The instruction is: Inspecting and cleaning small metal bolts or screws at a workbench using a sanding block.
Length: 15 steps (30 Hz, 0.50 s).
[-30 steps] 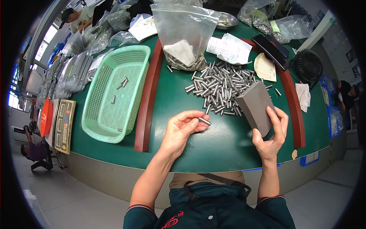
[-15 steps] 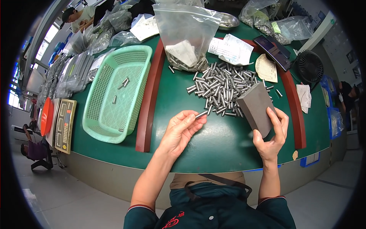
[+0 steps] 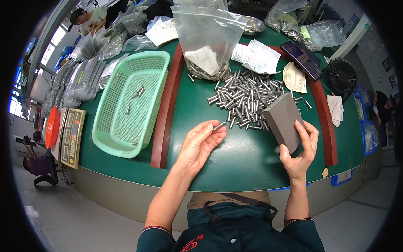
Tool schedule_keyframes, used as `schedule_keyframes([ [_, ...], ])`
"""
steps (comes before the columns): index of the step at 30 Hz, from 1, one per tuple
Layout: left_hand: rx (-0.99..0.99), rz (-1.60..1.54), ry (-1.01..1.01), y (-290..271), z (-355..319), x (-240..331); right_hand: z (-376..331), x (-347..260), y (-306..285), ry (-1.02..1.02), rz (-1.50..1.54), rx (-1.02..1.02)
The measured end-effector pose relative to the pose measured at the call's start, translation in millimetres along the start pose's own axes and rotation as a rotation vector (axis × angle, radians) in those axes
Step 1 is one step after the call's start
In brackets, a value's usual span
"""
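Between the thumb and fingers of my left hand is a small metal pin, its far end pointing up toward the heap. My right hand grips a grey-brown rectangular block by its near side, holding it tilted at the heap's right edge. A loose heap of shiny metal pins lies on the green table just beyond both hands. Several more pins rest in the mint-green perforated basket to the left. The underside of the block is hidden.
Dark red bars flank the work area left and right. Behind the heap stands a clear bag of pins, beside papers and a phone. A black fan is at right, a scale at left. Another person works far left.
The view has shifted very slightly. Both hands keep nearly the same place, the left still with the pin and the right still with the block.
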State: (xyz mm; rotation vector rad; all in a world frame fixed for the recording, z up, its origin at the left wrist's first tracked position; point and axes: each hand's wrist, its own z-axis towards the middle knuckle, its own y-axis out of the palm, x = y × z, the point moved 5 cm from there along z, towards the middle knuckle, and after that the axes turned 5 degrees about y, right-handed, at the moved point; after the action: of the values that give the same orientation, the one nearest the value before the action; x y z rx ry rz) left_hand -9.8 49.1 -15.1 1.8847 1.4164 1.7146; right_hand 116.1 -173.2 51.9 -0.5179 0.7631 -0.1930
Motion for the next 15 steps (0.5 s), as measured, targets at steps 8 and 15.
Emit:
schedule_keyframes([
  [8,-0.037,-0.041,-0.021,-0.6,1.4,-0.6,0.6,-1.4,-0.3,-0.002,0.004,0.001],
  [15,0.002,-0.035,-0.033,2.3,0.6,-1.0,0.5,-1.1,-0.8,-0.008,-0.006,0.002],
])
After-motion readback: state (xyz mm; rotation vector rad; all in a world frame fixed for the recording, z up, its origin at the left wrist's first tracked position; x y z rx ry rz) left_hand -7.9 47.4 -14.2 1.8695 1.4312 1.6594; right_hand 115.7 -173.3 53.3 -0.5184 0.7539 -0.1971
